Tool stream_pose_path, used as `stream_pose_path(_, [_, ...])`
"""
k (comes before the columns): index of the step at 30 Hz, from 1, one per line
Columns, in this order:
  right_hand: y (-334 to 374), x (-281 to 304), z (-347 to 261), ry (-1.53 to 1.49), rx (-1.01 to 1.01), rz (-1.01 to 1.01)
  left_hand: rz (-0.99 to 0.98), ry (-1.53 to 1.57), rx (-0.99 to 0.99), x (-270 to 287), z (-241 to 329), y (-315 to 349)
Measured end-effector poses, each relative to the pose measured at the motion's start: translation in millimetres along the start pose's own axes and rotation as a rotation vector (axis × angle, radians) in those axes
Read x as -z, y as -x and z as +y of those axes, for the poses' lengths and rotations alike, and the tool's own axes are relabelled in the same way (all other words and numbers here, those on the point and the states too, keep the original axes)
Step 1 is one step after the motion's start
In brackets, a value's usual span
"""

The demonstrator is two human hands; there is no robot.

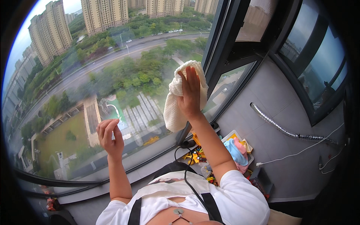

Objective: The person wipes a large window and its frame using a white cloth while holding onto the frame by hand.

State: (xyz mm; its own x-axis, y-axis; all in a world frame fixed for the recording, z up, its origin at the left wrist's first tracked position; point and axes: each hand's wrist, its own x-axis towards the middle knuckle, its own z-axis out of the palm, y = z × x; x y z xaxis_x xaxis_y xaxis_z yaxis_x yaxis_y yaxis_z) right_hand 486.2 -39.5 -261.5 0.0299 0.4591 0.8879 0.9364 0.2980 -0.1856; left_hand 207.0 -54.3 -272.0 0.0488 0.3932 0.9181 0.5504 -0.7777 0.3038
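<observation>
A white, waffle-textured cleaning cloth [174,112] lies bunched against the large window pane [146,80], close to its dark right-hand frame. My right hand [191,93] presses on the cloth with the fingers pointing up, and its folds stick out on both sides of the palm. Lower and further left, my left hand [111,138] is raised in front of the glass. Its fingers are loosely bent with the thumb apart, and nothing shows in it. Whether that hand touches the glass I cannot tell. Faint hazy patches show on the pane.
Dark window framing [213,56] runs beside the cloth. Below my right arm stand a white bin [249,154] with pink and blue cloths and a pile of yellow toy pieces [193,155]. A silver flexible hose [277,125] and a white cable [288,155] are at the right. A black cord [186,170] crosses my chest.
</observation>
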Motion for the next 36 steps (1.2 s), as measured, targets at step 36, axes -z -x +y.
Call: stream_pose_path(36, [200.6, 110.6, -72.8, -0.336, -0.964, 0.138, -0.226, 0.442, 0.114, -3.5, 11.2, 53.6])
